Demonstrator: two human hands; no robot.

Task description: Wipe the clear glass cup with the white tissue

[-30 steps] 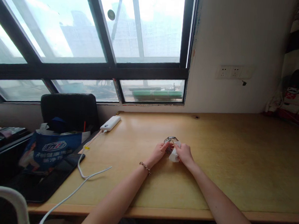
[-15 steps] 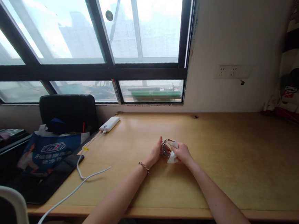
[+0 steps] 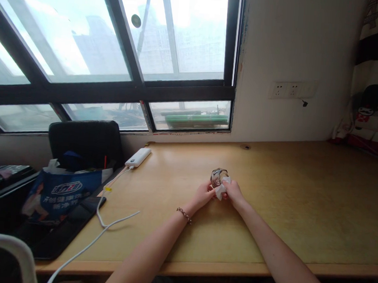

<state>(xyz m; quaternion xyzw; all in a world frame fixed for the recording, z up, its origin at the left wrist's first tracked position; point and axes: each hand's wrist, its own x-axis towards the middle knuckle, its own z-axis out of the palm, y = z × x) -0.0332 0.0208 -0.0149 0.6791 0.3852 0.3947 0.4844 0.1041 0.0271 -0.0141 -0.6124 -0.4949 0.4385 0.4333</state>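
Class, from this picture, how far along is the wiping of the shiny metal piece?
Done: nothing visibly finished; its cleanness is too small to judge. In hand: left hand steadies the shiny metal piece above the desk, right hand presses a white tissue against it. Left: neither is set down yet.

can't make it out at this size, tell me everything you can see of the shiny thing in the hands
The shiny thing is small and roundish, with a glinting surface like metal or glass, in dark and pale patches; finer detail is too small to tell. It sticks up above the fingertips, over the wooden desk. The left hand pinches its lower left side, and the right hand presses a white tissue against its lower right.
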